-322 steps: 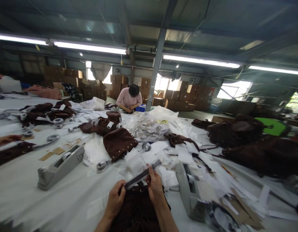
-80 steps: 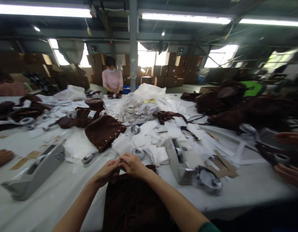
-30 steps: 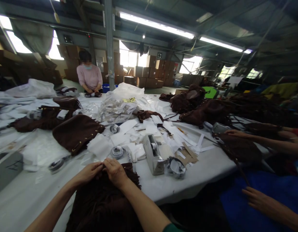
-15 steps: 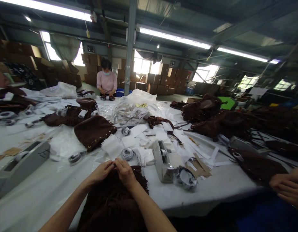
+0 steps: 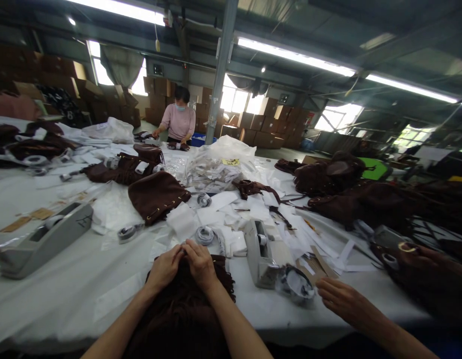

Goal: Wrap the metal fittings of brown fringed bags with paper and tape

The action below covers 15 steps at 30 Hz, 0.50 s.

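While a grey tape dispenser [image 5: 47,239] stands at the far left of the white-covered table [image 5: 77,304], just to its right we've got a grey roll [image 5: 129,232], and beyond that a smooth brown bag [image 5: 158,197] with metal eyelets. Now centre: the left hand [image 5: 165,265], fingers bent, sits at the top edge of a fringed brown bag [image 5: 182,319], which lies right in front of the person, below both forearms. Tight beside it, the right hand [image 5: 200,263] curls in, fingertips meeting the left's; whether either grips anything, I can't tell. Further right, a second dispenser [image 5: 261,254], then a plastic-wrapped coil [image 5: 296,285], and just beside that a co-worker's hand [image 5: 341,295] reaching in over the table!
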{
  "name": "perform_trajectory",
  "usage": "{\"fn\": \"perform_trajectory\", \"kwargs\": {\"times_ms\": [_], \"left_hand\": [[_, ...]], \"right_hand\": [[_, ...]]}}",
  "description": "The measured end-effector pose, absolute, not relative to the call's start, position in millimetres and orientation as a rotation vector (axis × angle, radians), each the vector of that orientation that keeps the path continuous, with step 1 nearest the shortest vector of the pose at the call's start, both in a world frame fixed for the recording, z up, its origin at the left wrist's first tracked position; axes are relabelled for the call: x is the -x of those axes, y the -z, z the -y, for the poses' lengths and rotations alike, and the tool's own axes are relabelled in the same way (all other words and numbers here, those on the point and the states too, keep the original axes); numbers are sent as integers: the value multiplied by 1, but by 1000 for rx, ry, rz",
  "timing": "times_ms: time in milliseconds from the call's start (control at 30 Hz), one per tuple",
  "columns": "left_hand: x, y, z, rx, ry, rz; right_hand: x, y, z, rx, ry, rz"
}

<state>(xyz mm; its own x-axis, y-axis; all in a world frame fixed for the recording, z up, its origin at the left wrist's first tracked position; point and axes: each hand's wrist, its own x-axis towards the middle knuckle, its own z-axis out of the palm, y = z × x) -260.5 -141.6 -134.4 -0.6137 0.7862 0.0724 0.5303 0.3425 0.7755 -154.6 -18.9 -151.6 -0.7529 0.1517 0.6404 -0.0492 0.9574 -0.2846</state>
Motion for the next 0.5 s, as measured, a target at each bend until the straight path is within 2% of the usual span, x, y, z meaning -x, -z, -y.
{"fn": "perform_trajectory", "kwargs": {"times_ms": [300, 500], "left_hand": [[256, 151, 146, -1188, -1064, -2474], [256, 162, 149, -1249, -988, -2546]], "right_hand": [[149, 147, 26, 241, -548, 2295], [89, 132, 42, 516, -757, 2100]]}}
